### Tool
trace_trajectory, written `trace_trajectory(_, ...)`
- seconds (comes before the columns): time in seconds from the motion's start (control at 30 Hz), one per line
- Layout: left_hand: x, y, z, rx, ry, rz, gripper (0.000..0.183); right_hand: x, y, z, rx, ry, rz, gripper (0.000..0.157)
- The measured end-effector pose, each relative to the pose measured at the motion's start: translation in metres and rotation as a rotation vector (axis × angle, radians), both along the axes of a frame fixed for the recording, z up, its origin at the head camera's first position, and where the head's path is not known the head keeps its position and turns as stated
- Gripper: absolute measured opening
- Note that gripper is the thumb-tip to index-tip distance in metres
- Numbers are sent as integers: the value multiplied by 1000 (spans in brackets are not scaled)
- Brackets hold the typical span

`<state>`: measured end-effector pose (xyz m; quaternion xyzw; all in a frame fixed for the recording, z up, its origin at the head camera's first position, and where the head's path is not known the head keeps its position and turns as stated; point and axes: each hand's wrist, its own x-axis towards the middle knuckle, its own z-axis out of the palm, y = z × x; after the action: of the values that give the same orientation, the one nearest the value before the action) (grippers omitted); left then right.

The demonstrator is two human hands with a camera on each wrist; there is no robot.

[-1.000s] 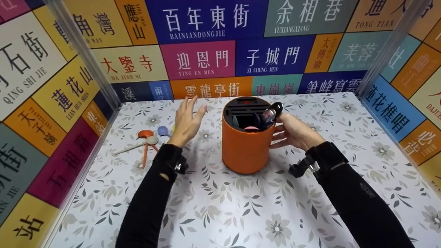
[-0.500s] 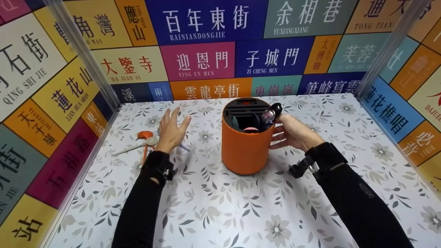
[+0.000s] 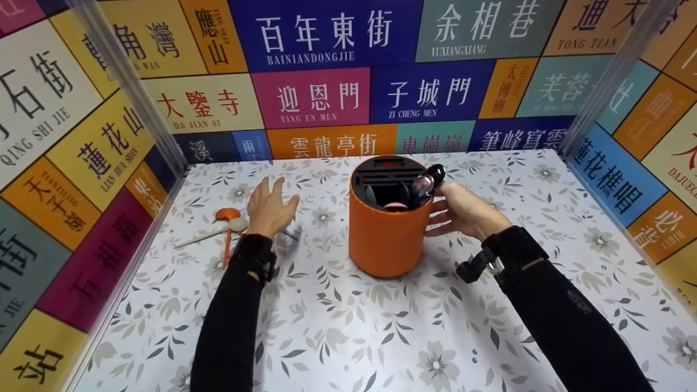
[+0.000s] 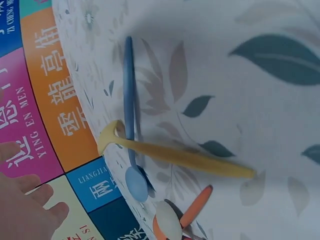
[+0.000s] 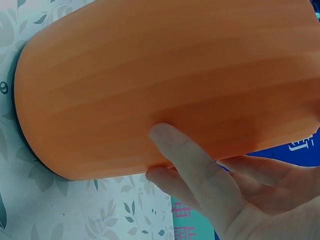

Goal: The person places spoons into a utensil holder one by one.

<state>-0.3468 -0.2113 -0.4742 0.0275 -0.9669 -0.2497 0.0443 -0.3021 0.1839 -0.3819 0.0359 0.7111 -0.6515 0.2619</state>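
Note:
My left hand [image 3: 269, 209] is over the small spoons on the left of the table, its fingers spread and holding nothing. In the left wrist view a yellow spoon [image 4: 190, 160] with a hooked head lies across a blue spoon [image 4: 130, 95]. Beside them are a whitish spoon [image 3: 238, 224] and an orange spoon [image 3: 227, 214]. My right hand [image 3: 463, 209] rests its fingertips against the side of an orange utensil holder [image 3: 386, 245]. In the right wrist view the extended fingers [image 5: 187, 160] lie along the holder's wall.
The holder's black slotted top [image 3: 381, 174] has several utensils in it, among them a glossy black-ended one [image 3: 430, 178] leaning out on the right. Panels with printed signs [image 3: 310, 98] wall in the floral-covered table [image 3: 348, 337] at the back and sides.
My left hand has moved left from beside the holder to over the spoons, then slightly lower. My right hand and the holder have stayed nearly still.

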Motion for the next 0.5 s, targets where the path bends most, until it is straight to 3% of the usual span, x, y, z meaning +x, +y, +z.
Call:
trace_trajectory(0.17,-8,-2,-13,-45,-32,0,69,0,0,0,0,3,-5,37)
trace_trajectory(0.37,-11,-8,-27,-74,-173,0,71,0,0,0,-15,5,6,34)
trace_trajectory(0.5,-13,-9,-32,-84,-239,-38,73,0,1,-1,-17,3,-4,34)
